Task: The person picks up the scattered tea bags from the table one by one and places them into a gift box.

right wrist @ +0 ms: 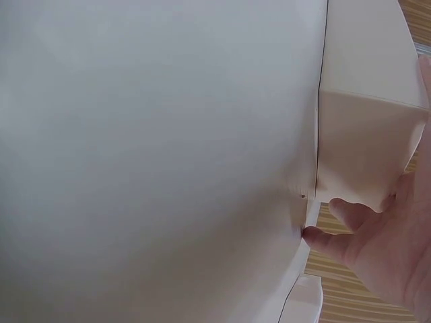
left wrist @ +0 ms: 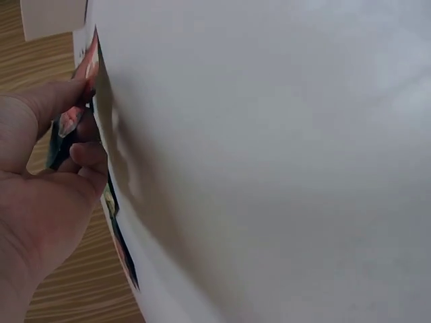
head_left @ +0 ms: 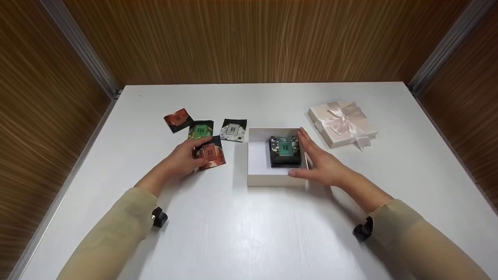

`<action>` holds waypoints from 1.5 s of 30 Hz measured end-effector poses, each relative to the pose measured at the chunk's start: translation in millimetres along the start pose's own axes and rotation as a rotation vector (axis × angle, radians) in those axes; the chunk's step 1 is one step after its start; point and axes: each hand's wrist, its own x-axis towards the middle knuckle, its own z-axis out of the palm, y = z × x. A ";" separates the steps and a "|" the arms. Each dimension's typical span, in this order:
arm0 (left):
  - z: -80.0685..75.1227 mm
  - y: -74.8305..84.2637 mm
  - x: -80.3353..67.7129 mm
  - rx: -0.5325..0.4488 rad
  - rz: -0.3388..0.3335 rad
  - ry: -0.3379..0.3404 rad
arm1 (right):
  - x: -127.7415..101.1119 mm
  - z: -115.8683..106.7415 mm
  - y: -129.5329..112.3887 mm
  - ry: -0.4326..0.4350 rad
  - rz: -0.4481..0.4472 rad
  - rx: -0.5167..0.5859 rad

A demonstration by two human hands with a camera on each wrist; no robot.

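Note:
In the head view my left hand grips a reddish-brown packet lying on the white table, fingers curled over its left edge. The left wrist view shows the same fingers pinching the packet's edge. An open white box sits at the table's middle with a black packet with a teal label inside. My right hand rests flat against the box's right wall, thumb at its front corner. In the right wrist view the box stands just beside that hand.
Three more packets lie behind my left hand: a red-brown one, a green one and a black-and-white one. A pale box lid with a ribbon bow lies at the right rear. Wood-grain walls enclose the table.

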 end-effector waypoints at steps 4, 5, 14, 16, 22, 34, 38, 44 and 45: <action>-5.5 5.2 -2.6 -0.007 0.001 0.024 | 0.2 -0.3 -1.0 -0.002 0.002 -0.003; -7.0 6.7 -3.2 -0.009 0.001 0.026 | 0.1 -0.5 -1.2 -0.003 0.001 -0.004; -18.8 22.5 -4.8 -0.043 0.052 0.068 | 0.1 -1.1 -1.4 -0.011 0.000 -0.015; -21.4 27.1 -4.9 -0.053 0.053 0.085 | 0.0 -1.2 -1.6 -0.012 0.001 -0.016; -26.6 41.1 -5.2 -0.066 0.085 0.128 | 0.0 -1.1 -0.9 -0.008 0.000 -0.020; -22.6 78.2 -0.7 -0.094 0.148 0.144 | 1.0 -0.4 -0.7 -0.006 -0.001 -0.012; -15.3 92.0 4.6 -0.090 0.193 0.133 | 0.5 -0.7 -1.2 -0.004 0.000 -0.009; -0.2 113.2 11.5 -0.050 0.211 0.106 | 0.6 -0.1 -0.9 0.001 0.001 -0.009; 2.5 116.4 12.7 -0.048 0.212 0.099 | 0.7 0.0 -0.7 0.002 0.002 -0.012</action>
